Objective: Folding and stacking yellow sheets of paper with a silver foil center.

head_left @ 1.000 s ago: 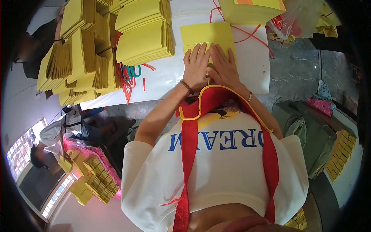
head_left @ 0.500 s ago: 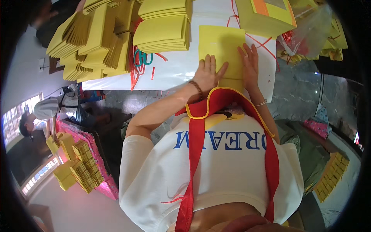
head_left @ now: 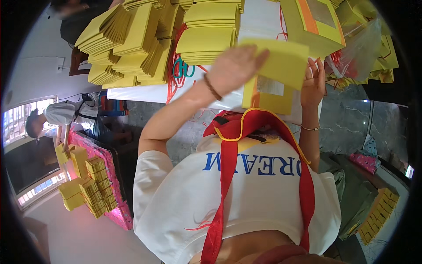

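A folded yellow paper piece point(head_left: 285, 61) is tilted and raised above the table, smeared by motion. My left hand point(head_left: 235, 70), also blurred, grips it by its left end. Close to the paper's right edge is my right hand point(head_left: 313, 86), palm partly up, its fingers loosely bent and apart; whether it touches the paper I cannot tell. Below both lies a yellow paper block point(head_left: 278, 103) with an orange strip and a greyish panel, partly covered by the raised paper.
Stacks of folded yellow paper point(head_left: 206, 42) fill the table's left and back. Teal-handled scissors point(head_left: 182, 68) lie among red ties point(head_left: 174, 90). A tall yellow stack point(head_left: 314, 31) stands back right beside a clear plastic bag point(head_left: 358, 55). Another person point(head_left: 66, 112) works at the far left.
My left hand has lifted the yellow paper and swung it up and away, uncovering the block with the orange strip. My right hand has shifted right, fingers now bent.
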The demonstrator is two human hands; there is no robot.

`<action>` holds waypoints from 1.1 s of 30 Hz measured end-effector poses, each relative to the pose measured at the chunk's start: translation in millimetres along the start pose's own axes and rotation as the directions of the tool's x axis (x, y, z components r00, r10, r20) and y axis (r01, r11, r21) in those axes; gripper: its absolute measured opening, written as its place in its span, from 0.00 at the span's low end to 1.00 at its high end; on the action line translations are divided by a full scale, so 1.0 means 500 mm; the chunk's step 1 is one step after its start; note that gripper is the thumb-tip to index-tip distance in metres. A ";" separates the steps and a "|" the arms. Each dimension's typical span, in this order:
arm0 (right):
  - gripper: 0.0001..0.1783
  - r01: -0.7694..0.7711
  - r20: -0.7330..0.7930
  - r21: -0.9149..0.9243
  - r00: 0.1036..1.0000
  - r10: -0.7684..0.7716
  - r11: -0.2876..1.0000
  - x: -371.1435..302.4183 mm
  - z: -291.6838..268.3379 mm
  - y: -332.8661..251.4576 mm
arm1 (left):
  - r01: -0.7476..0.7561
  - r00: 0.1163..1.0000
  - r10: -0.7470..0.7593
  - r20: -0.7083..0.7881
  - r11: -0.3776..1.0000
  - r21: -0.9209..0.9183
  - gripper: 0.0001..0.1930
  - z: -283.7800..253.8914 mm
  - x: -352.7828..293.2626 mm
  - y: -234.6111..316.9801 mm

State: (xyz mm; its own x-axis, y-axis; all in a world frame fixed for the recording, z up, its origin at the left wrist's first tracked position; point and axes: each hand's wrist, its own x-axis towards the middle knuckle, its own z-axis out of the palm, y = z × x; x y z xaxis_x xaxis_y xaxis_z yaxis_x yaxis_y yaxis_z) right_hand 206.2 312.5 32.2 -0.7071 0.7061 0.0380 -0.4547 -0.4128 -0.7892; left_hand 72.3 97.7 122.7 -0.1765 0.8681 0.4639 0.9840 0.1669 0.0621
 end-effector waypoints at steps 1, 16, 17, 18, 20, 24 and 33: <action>0.25 -0.031 0.000 -0.043 1.000 0.031 0.999 -0.003 0.006 0.008 | -0.052 0.993 0.051 -0.104 0.999 -0.004 0.29 -0.024 -0.006 -0.044; 0.25 -0.438 0.142 -0.336 0.852 0.504 0.834 -0.095 0.211 0.198 | 0.127 0.925 -0.168 0.341 0.982 0.138 0.25 0.048 -0.154 -0.308; 0.25 -0.437 0.134 -0.328 0.856 0.499 0.837 -0.095 0.216 0.203 | 0.132 0.910 -0.177 0.375 0.981 0.142 0.25 0.045 -0.157 -0.304; 0.26 -0.441 0.117 -0.324 0.859 0.498 0.837 -0.095 0.220 0.208 | 0.137 0.894 -0.187 0.407 0.979 0.148 0.26 0.043 -0.160 -0.303; 0.28 -0.444 0.089 -0.311 0.867 0.491 0.840 -0.095 0.229 0.217 | 0.139 0.889 -0.177 0.423 0.983 0.119 0.26 0.040 -0.166 -0.313; 0.28 -0.460 0.052 -0.296 0.868 0.495 0.837 -0.098 0.242 0.216 | 0.184 0.897 -0.187 0.400 0.982 0.045 0.28 0.024 -0.153 -0.292; 0.28 -0.429 -0.010 -0.284 0.896 0.445 0.857 -0.117 0.252 0.243 | 0.063 0.947 -0.022 0.319 0.991 -0.120 0.24 0.048 -0.152 -0.330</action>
State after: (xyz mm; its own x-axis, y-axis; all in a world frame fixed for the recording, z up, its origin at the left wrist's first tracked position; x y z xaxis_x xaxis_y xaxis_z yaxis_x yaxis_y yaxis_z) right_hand 124.1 148.7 11.2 -0.8300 0.4547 -0.3231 0.0674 -0.4933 -0.8673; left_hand -77.1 15.7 55.9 -0.1961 0.9681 0.1559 0.9666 0.1640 0.1970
